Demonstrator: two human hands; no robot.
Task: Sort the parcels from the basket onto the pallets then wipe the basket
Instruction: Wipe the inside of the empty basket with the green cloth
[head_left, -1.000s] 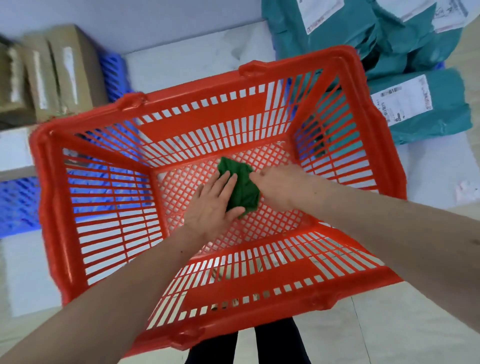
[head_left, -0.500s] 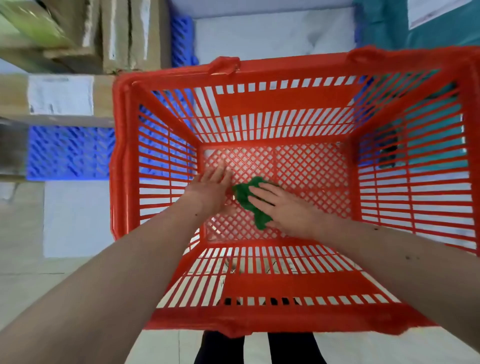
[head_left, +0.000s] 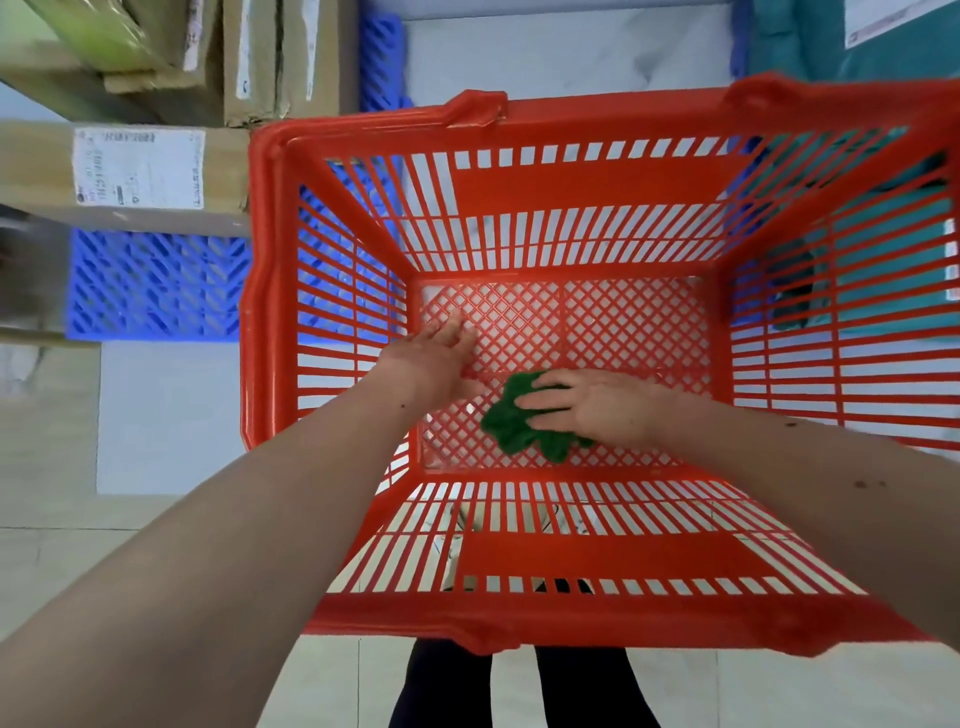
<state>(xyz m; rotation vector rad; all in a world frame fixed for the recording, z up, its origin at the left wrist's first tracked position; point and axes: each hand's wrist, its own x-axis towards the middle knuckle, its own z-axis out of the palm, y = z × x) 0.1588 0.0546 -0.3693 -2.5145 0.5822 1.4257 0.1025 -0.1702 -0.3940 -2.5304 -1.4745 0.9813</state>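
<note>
Pale floor tiles and a white mat (head_left: 545, 57) frame a red plastic basket (head_left: 597, 566) seen from above, with cardboard boxes (head_left: 140, 171) stacked on a blue pallet (head_left: 156, 286) to its left and teal parcels (head_left: 800, 41) on its right. Inside the basket, the right hand (head_left: 597, 408) lies flat with fingers spread, pressing a crumpled green cloth (head_left: 511, 423) against the lattice bottom near the front wall. The left hand (head_left: 436, 358) rests open and empty on the bottom just left of the cloth, gripping nothing.
</note>
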